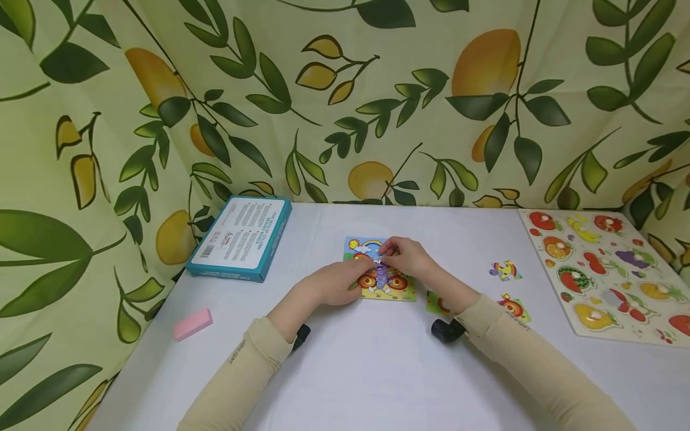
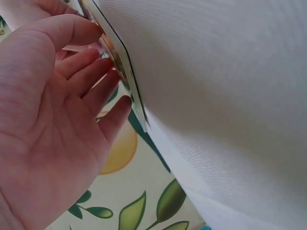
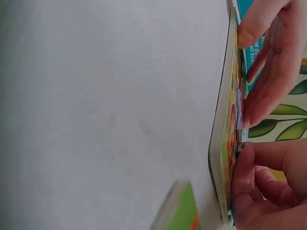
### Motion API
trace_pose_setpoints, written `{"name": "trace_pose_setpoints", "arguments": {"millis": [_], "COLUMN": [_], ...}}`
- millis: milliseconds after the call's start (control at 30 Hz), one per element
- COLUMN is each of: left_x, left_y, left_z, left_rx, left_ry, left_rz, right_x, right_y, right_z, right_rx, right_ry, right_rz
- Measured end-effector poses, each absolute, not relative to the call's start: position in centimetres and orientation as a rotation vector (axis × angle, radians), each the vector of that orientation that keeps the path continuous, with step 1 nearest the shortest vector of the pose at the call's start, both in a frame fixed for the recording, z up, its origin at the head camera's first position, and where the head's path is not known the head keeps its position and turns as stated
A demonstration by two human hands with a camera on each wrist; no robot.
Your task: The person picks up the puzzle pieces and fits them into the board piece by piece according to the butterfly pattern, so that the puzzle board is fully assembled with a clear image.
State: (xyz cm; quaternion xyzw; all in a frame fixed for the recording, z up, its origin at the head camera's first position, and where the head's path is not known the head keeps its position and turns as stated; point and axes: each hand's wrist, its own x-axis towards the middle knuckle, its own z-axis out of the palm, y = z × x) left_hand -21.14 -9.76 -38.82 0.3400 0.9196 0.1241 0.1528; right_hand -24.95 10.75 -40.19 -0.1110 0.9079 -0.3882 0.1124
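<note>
A small butterfly puzzle (image 1: 396, 292) lies flat on the white table in front of me, with a sun and rainbow along its top. My left hand (image 1: 335, 281) rests over its left side. Its fingers are loosely bent, with the fingertips on the picture, as the left wrist view shows. At the upper middle, by the purple butterfly body, my right hand (image 3: 268, 184) pinches a puzzle piece between thumb and forefinger, close against the surface. Most of that piece is hidden by the fingers. Loose puzzle pieces (image 1: 505, 270) lie to the right, one partly under my right forearm.
A blue and white box (image 1: 237, 236) lies at the back left, a pink block (image 1: 193, 324) nearer on the left. On the right is a large fruit board (image 1: 571, 281). A leaf-patterned curtain (image 1: 334, 161) hangs behind the table.
</note>
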Motion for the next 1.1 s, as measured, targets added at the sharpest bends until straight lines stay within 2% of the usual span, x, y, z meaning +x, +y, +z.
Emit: {"name": "trace_pose_setpoints", "arguments": {"millis": [300, 600, 867, 1100], "left_x": [-21.3, -21.0, -20.8, -20.8], "left_y": [-9.8, -9.3, -9.1, -9.2], "left_z": [-38.9, -38.8, -39.0, -39.0], "left_rx": [1.086, 1.107, 0.934, 0.962], "left_ry": [2.672, 2.678, 2.626, 2.617], "left_rz": [0.205, 0.188, 0.25, 0.266], "right_x": [-23.7, -21.2, -20.5, -20.8], "right_y": [14.6, 24.7, 32.6, 34.8], "right_z": [-39.0, -38.3, -38.1, -39.1], "right_rx": [-0.408, -0.295, -0.315, -0.343], "right_ry": [2.578, 2.741, 2.812, 2.806], "right_rz": [-1.155, -1.04, -0.773, -0.778]}}
